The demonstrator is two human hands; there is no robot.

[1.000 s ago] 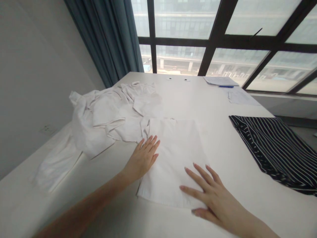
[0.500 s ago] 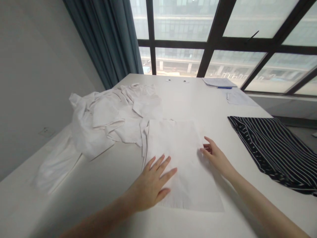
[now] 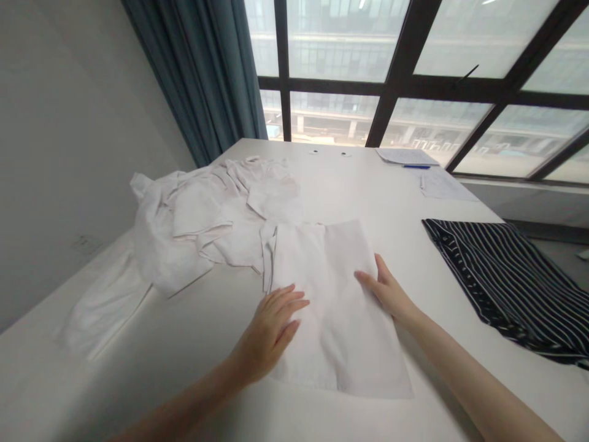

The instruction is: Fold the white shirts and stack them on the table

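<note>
A white cloth piece (image 3: 340, 331) lies flat in front of me, its right side lifted a little off the table. My right hand (image 3: 385, 285) grips that right edge, thumb on top and the fingers hidden beneath. On the cloth's left edge rests my left hand (image 3: 271, 328), fingers stretched out and holding nothing. Just behind the left hand, layered white cloth edges (image 3: 268, 252) show along the left side. A heap of crumpled white cloth pieces (image 3: 202, 202) spreads over the table to the far left.
To the right lies a black-and-white striped cloth (image 3: 506, 276) on the white table (image 3: 331, 184). Papers (image 3: 405, 156) and a blue pen (image 3: 416, 167) sit at the back right. Behind stand a blue curtain (image 3: 197, 73) and a dark-framed window (image 3: 335, 85).
My right hand has closed on the cloth's right edge and raised it slightly. My left hand has slid a little left, towards the cloth's left edge.
</note>
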